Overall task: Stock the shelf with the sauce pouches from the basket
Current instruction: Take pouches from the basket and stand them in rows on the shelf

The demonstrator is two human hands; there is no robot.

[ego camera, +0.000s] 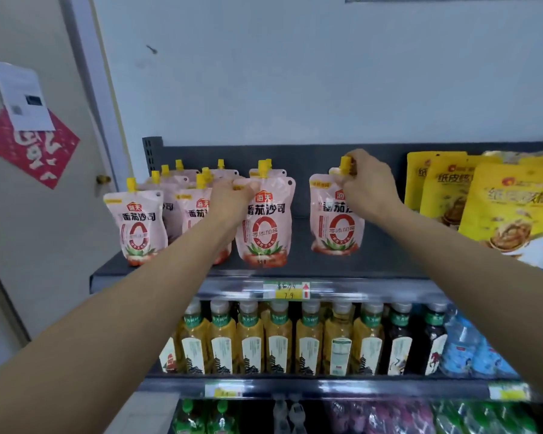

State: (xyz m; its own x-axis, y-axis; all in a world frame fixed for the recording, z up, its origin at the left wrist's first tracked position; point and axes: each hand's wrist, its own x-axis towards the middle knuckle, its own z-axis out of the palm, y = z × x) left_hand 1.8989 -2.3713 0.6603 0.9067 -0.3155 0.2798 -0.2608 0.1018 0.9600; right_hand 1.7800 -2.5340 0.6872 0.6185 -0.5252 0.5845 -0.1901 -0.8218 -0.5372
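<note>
Left grip (232,195) is clamped on the top of a pouch (265,228) near the shelf's (386,261) front edge. Right grip (369,186) pinches the capped spout of a second pouch (334,228) just beside it, probably to stand both upright with labels forward. No basket shows.

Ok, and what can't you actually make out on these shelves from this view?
Basket: outside the head view, so remaining stock is unknown.
Rear pouches: hidden behind the front ones; count unclear.
Middle pouch: its cap is mostly covered by the left hand.
Right pouch: label's right side covered by the right hand.
Price tag: blurred, unreadable.
Bottom-shelf goods: cut off by the lower edge.
</note>
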